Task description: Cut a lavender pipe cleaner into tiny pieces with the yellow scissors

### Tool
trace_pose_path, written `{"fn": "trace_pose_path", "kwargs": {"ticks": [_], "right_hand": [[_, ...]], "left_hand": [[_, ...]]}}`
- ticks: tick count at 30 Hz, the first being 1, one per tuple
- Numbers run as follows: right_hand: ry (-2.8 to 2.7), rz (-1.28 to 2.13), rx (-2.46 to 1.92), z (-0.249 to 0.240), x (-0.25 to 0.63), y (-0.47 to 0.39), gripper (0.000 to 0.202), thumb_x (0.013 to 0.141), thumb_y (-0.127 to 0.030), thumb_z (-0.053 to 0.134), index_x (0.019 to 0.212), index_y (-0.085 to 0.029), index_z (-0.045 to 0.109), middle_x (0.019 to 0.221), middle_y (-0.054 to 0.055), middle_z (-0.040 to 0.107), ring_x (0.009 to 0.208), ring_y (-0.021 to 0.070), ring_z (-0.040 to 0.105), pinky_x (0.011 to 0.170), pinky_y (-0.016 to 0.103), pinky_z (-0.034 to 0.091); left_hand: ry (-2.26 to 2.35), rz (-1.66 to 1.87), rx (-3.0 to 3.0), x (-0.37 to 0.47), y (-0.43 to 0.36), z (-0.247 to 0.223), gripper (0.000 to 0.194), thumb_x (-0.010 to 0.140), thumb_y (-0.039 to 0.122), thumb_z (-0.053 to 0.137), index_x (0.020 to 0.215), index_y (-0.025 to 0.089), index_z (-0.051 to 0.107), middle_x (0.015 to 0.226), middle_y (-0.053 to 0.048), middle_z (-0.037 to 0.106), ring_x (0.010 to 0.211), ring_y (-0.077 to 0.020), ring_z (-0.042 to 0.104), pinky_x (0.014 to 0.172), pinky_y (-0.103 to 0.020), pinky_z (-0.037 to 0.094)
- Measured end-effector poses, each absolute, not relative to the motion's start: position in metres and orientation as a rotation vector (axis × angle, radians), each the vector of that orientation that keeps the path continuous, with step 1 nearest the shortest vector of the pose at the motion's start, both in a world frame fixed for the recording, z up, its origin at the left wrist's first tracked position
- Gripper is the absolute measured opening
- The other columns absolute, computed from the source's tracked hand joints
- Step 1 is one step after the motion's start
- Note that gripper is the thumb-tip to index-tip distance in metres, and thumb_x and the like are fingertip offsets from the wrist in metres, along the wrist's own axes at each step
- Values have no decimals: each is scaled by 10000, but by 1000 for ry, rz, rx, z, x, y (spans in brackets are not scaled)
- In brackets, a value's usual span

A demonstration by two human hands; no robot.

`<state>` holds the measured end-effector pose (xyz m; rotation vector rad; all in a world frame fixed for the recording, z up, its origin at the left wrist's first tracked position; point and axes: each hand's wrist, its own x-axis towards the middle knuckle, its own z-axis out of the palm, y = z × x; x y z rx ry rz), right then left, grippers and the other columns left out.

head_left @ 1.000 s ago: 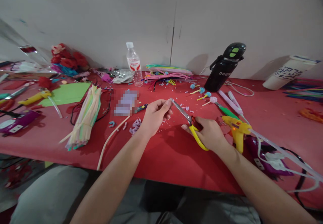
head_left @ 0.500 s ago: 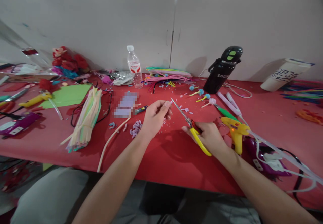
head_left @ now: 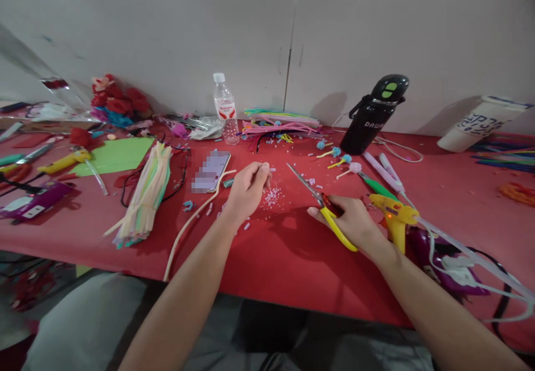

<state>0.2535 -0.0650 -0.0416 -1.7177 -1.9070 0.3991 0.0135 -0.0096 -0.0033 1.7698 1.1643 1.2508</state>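
My left hand (head_left: 247, 188) is closed in a pinch over the red table (head_left: 267, 259). A small lilac piece of pipe cleaner (head_left: 272, 169) pokes out at its fingertips. Below those fingers lies a scatter of fine pale clippings (head_left: 273, 195). My right hand (head_left: 353, 219) grips a pair of scissors (head_left: 339, 232) with yellow and red handles. The blades point up and left towards my left hand, apart from it, and look nearly closed. A few cut lilac pieces (head_left: 313, 182) lie beyond the blades. My left hand and forearm cover part of the table.
Left of my arm are a phone (head_left: 211, 171), a cream pipe cleaner (head_left: 184, 232) and a pastel bundle (head_left: 144, 198). A yellow glue gun (head_left: 395, 215) stands close to my right wrist. Behind are small pom-pom stems (head_left: 345, 159), a black flask (head_left: 371, 117) and a water bottle (head_left: 225, 112).
My left hand has drawn slightly left, away from the scissor tips, and now covers the pile of lilac pieces. The clippings show more fully. The whole view has shifted a little.
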Motion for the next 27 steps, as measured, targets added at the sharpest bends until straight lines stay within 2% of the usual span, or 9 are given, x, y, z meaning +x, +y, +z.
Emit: {"fn": "trace_pose_path", "kwargs": {"ticks": [5,11,17,27], "right_hand": [[-1962,371,-1733,-39,251,-68,551,693,-659,607,556,-195,343,514,-53,298,526,92,207,445,230,204],[-1999,309,-1757,-41,253,-68,590,675,-723,583,552,-199,341,487,-40,364,491,92,254,464,232,228],[-2019,279,-1757,-40,253,-67,577,688,-698,591,548,-201,332,474,-39,366,478,93,256,461,234,223],[-2008,310,-1762,-42,254,-67,589,680,-679,617,555,-194,308,486,-47,329,500,90,230,457,225,217]], "left_hand": [[1235,1235,1915,13,-11,-3,334,923,424,435,757,168,572,645,-1,565,576,-96,509,575,-218,390],[1255,1228,2030,13,-12,-1,316,933,383,428,742,169,560,629,8,548,575,-90,492,575,-211,369],[1233,1228,2039,15,-11,-6,323,938,390,412,728,171,524,625,15,520,581,-95,473,587,-217,365],[1218,1234,2073,16,-8,-10,308,941,375,412,750,172,544,653,9,561,629,-105,522,622,-226,394]]}}
